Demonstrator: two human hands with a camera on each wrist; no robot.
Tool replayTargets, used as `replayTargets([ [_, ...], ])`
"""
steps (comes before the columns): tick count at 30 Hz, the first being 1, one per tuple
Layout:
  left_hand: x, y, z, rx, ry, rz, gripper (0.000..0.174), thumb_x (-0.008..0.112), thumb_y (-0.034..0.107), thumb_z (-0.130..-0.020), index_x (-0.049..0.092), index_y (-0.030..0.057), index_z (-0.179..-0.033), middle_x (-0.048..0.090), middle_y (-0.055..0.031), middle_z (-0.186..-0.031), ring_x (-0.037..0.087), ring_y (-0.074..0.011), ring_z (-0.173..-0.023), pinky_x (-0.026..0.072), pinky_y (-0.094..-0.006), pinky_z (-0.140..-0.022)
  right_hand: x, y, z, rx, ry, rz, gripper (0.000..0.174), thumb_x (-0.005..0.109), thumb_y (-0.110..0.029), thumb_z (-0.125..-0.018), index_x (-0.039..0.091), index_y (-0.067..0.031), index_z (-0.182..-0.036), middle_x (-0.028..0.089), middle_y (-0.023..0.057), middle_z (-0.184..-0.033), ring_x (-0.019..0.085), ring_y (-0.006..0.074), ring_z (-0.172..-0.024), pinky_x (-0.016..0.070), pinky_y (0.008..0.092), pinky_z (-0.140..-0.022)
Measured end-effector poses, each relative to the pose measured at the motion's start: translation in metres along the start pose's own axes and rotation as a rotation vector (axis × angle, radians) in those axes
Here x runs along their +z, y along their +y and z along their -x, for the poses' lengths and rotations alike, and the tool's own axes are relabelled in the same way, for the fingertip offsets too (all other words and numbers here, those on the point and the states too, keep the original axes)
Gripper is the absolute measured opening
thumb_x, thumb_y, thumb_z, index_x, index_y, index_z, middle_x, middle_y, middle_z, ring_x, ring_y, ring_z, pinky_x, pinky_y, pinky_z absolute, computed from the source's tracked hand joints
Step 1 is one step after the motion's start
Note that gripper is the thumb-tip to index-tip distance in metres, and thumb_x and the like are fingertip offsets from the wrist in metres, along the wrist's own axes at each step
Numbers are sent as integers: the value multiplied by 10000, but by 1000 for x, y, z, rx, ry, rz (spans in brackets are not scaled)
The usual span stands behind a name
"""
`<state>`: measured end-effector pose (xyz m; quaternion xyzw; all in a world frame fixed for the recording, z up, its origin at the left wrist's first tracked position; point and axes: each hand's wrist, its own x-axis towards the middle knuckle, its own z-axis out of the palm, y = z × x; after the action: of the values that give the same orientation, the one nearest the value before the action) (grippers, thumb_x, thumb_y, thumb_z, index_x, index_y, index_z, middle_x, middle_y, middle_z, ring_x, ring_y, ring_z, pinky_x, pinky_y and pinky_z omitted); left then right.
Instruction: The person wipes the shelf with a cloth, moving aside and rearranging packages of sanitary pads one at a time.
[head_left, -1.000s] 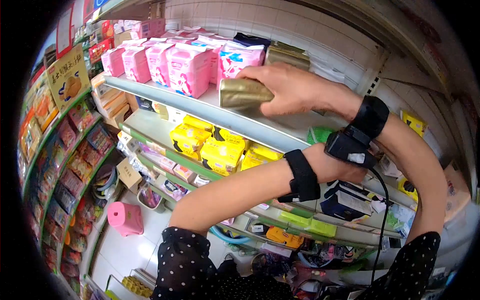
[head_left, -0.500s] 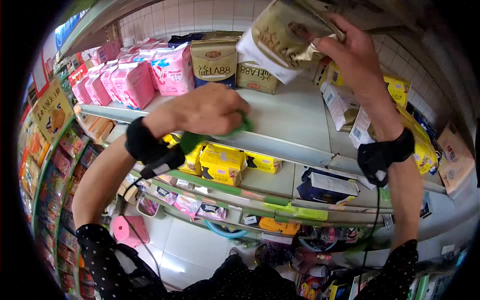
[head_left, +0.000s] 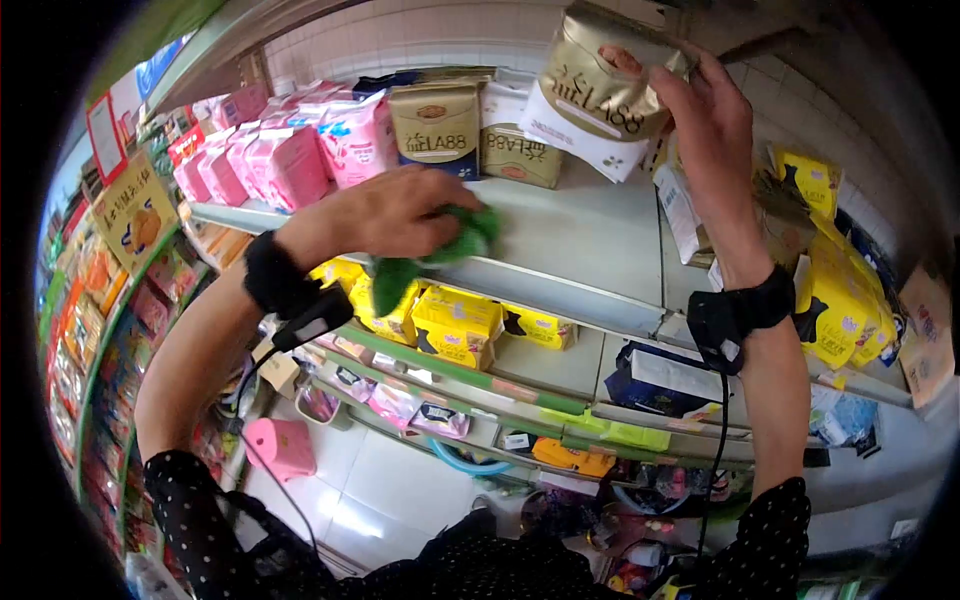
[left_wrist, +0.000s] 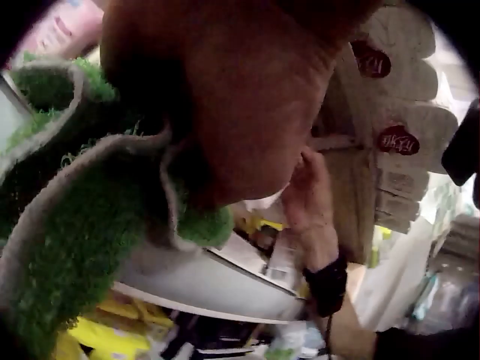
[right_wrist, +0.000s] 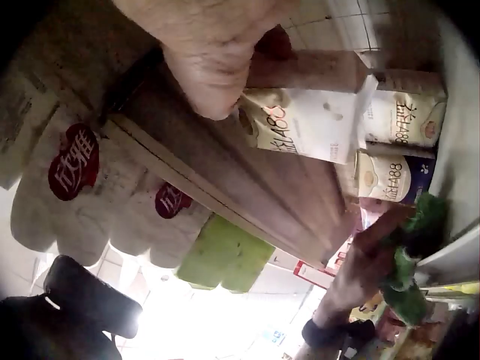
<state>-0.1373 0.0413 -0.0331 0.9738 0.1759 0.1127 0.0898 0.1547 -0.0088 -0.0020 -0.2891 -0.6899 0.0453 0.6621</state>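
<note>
Evidently bunched for a firm hold, a green cloth (head_left: 398, 285) is gripped in the curled fingers of the left hand (head_left: 380, 213), left of centre in the head view, at the front edge of a shelf (head_left: 590, 225); its loose end hangs over that edge. Toward the upper right, the right hand (head_left: 710, 115) pinches a gold-and-white pack (head_left: 595, 90) near its top corner, thumb across the front. The pack is tilted and seems raised off the shelf, probably to be out of the cloth's way. Farther back, at upper centre, a gold-and-navy pack (head_left: 435, 125) and a gold pack (head_left: 520, 155) stand side by side, with pink packs (head_left: 285, 165) at upper left, likely grouped by kind.

The left fingertips are lost in the cloth, and the left wrist view is too dark to show them; how hard the cloth presses cannot be told. The right fingertips are hidden behind the raised pack. The rear pink packs are mostly covered, and the upper right corner fades into darkness.
</note>
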Motion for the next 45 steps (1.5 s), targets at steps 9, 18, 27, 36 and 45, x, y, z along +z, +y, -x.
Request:
replayTargets([
  [9,26,22,-78,198,-116,-114,474,554,106,-697,543,-48,-1145,565,-249,-1121,532,-431,-1063,446,-456,-933,6,0,-5,66,127,0,378,645,-242,-857,584,-2,-1143,683,108,-950,626,145,-861,490,285,-770],
  [18,13,10,-59,402,-183,21,455,567,-24,-643,643,56,-1085,618,-148,-1134,563,-354,-1085,433,-434,-965,-9,13,-1,-46,155,80,380,638,-252,-854,568,-12,-1141,681,126,-918,641,175,-812,501,328,-722],
  [27,33,35,-110,604,-244,163,520,523,-31,-643,582,-14,-1160,533,-235,-1225,505,-395,-1148,397,-418,-1005,-9,21,-2,-4,155,-12,318,586,-194,-913,563,-12,-1173,659,51,-988,594,80,-869,470,225,-731],
  [36,33,64,-111,520,-253,20,468,561,-13,-697,550,-34,-1165,573,-225,-1159,541,-391,-1088,447,-429,-942,8,-30,3,-7,211,-39,256,541,-192,-929,555,-36,-1131,633,79,-941,592,126,-852,488,293,-745],
  [45,38,53,-212,27,-374,-584,457,519,88,-808,465,71,-1262,586,-176,-1111,579,-311,-1064,482,-434,-909,-12,-21,1,82,203,4,258,551,-177,-927,545,-50,-1151,605,92,-970,543,110,-810,448,265,-707],
])
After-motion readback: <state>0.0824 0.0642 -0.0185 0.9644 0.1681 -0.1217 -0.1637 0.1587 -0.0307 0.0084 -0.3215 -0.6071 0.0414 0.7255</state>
